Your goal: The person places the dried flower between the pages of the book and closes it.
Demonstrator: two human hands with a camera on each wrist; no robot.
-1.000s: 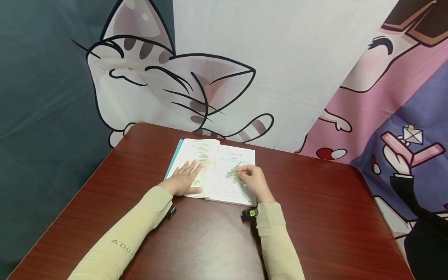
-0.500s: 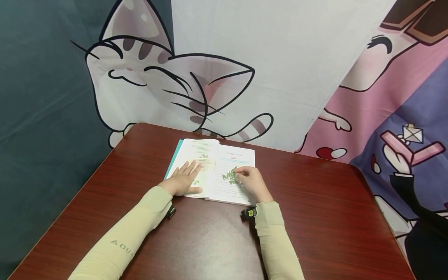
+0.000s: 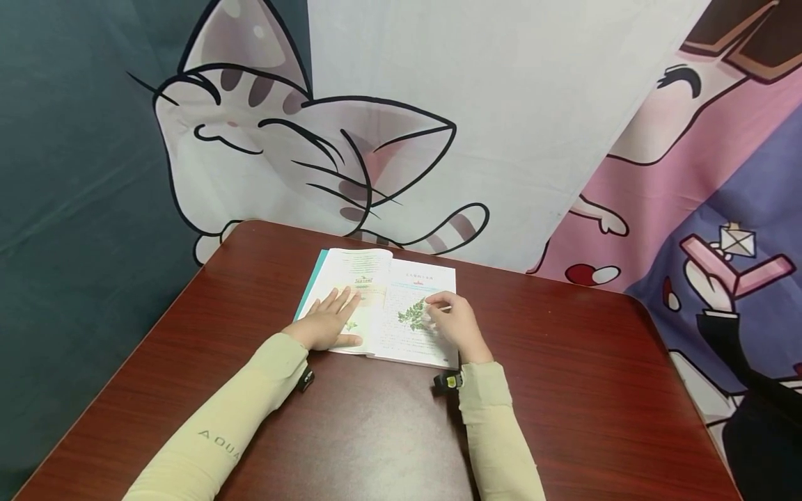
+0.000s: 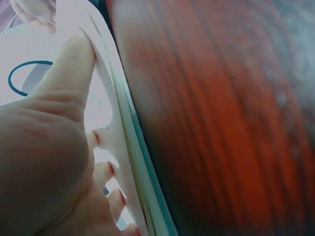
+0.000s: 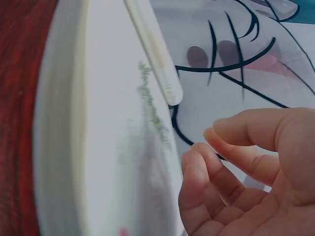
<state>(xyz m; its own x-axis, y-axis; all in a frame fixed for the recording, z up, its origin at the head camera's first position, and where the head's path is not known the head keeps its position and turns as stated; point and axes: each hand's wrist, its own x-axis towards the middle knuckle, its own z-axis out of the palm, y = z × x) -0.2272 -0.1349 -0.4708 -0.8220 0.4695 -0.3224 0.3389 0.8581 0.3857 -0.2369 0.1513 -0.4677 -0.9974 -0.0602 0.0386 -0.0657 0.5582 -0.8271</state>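
So here's where I'm at: the open white paperback book with the teal cover (image 3: pixel 382 306) is lying flat toward the far edge of the dark red wooden counter (image 3: pixel 564 390), roughly in the middle between its left and right edges. Its spine runs away from me, far edge to near edge, so the pages turn sideways.

The thing everything hangs on is the small green fern-like sprig (image 3: pixel 413 315) on the right-hand page. It lies just to the left of my right hand (image 3: pixel 456 325), toward the spine, with its long axis tilted, running from the near-left up toward the far-right where my fingertips are. My right hand is clearly the nearer one; my left is across the spine on the other page.

Right hand: wrist resting near the book's near edge, fingers loosely curled, thumb and forefinger close together right at the sprig's upper tip. From the head view I honestly can't tell if I'm pinching the stem or just touching beside it. In the wrist view the fingers (image 5: pixel 231 147) look bent with a gap between them and nothing obviously in the grip.

Left hand (image 3: pixel 328 323): flat, fingers straight and spread, pressing the left page down. The wrist view shows my thumb (image 4: pixel 69 69) lying along the page edges.
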